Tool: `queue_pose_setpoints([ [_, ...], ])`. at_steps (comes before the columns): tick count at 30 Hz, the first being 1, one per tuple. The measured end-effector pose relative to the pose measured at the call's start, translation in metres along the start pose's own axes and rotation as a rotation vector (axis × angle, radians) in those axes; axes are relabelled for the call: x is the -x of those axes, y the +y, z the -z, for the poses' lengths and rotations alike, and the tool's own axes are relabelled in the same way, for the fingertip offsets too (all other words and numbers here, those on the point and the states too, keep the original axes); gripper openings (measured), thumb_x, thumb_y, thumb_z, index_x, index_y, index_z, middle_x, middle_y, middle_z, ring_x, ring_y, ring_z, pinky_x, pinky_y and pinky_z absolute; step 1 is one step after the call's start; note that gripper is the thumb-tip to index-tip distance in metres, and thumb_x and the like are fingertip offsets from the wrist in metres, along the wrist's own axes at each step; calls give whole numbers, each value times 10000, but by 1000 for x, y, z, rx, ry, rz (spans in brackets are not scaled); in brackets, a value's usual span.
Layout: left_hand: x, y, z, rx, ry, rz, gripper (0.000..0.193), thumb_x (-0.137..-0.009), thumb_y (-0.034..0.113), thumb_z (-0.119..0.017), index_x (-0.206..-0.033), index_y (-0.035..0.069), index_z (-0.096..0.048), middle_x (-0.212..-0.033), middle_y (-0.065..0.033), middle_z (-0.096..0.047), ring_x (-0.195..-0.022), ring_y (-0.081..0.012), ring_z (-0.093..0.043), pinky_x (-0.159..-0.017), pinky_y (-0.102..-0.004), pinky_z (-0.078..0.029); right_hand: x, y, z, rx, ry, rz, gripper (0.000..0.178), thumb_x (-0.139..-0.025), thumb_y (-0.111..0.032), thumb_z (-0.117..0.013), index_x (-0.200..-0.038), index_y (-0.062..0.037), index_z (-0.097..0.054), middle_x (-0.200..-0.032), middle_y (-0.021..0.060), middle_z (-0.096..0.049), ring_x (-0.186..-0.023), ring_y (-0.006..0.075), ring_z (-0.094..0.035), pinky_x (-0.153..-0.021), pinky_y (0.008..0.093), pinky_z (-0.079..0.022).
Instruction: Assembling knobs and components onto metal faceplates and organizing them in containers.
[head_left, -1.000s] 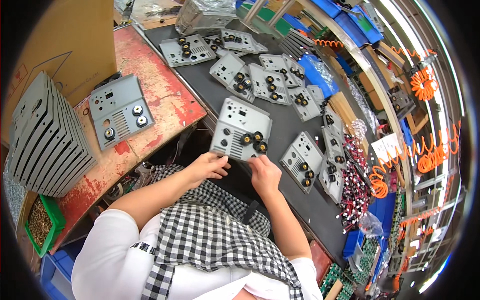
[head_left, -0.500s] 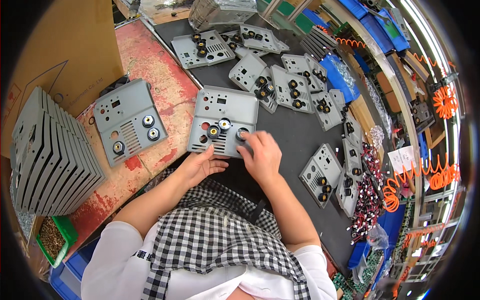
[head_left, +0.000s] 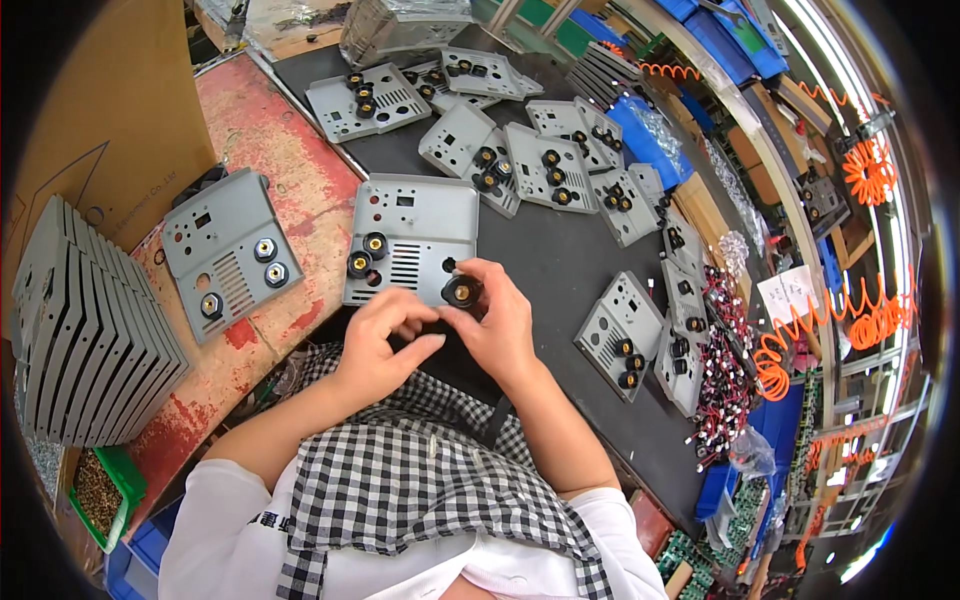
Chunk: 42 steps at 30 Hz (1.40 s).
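A grey sheet-metal panel [head_left: 415, 215] with slots and holes lies before me at the edge of the black table. Two black round sockets [head_left: 367, 255] with brass centres sit close together on its left side. My right hand [head_left: 500, 320] pinches a third black socket [head_left: 461, 291] between thumb and fingers, over the panel's lower right part next to a bare hole. At the panel's lower edge, my left hand [head_left: 385, 342] has its fingers bent and its thumb stretched apart, with nothing visible in it. Another grey panel [head_left: 220, 235] with three silver-nutted sockets lies to the left.
Several grey panels bearing black sockets [head_left: 550, 165] cover the table's far and right parts. Stacked bare panels [head_left: 95, 330] stand at far left by a cardboard box [head_left: 110, 110]. A green bin [head_left: 105, 495] holds small brass-coloured parts. Bundled wires [head_left: 725, 370] lie at right.
The view has shifted, so the scene sits further left. My right hand now holds a socket off the panel's right hole. My left hand has come nearer to it, and the silver-topped socket looks different.
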<state>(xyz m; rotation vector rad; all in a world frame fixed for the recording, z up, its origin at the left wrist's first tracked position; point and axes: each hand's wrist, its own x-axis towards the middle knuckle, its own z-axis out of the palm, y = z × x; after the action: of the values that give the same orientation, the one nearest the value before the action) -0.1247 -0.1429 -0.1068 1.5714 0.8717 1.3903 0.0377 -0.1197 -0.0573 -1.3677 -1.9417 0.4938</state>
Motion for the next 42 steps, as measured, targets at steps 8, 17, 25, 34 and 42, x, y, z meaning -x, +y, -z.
queue_pose_setpoints([
  [8, -23, 13, -34, -9, 76, -172, 124, -720, 8, -686, -823, -12, -620, -821, -87, -592, -692, -158, -587, -622, -252, -478, 32, -4, 21, -191, 71, 7, 438, -705, -12, -721, -1096, -31, -524, -906, 103, -589, -716, 181, -599, -632, 285, -512],
  [17, -8, 1, -56, 595, -7, 320, 146, -796, -18, -652, -942, -22, -641, -941, -67, -641, -908, -135, -590, -820, -274, -477, 53, 22, 22, -652, 184, -393, 177, -800, -79, -696, -928, 13, -616, -798, 9, -605, -735, 54, -549, -636, 205, -460],
  [25, 0, -28, -40, 1111, 50, 719, 69, -867, 69, -565, -892, 44, -625, -878, -58, -651, -823, -155, -625, -773, -300, -508, 25, 2, 18, -34, 132, 222, 161, -701, -78, -719, -852, -50, -672, -840, 68, -628, -831, 245, -602, -734, 339, -480],
  [34, 10, -41, -19, 1304, -75, 659, 141, -914, 132, -529, -976, 42, -618, -992, -86, -644, -903, -189, -621, -829, -336, -499, 19, 25, 30, -91, -155, -153, 462, -671, -133, -767, -1096, -42, -608, -984, 113, -618, -761, 203, -627, -699, 294, -512],
  [42, 16, -39, -19, 1220, -39, 793, 83, -891, 128, -573, -896, 66, -627, -931, -55, -651, -863, -153, -621, -791, -319, -503, 22, -5, 14, -18, -180, 51, 346, -702, -125, -745, -1020, -60, -625, -900, 92, -606, -691, 201, -631, -599, 308, -522],
])
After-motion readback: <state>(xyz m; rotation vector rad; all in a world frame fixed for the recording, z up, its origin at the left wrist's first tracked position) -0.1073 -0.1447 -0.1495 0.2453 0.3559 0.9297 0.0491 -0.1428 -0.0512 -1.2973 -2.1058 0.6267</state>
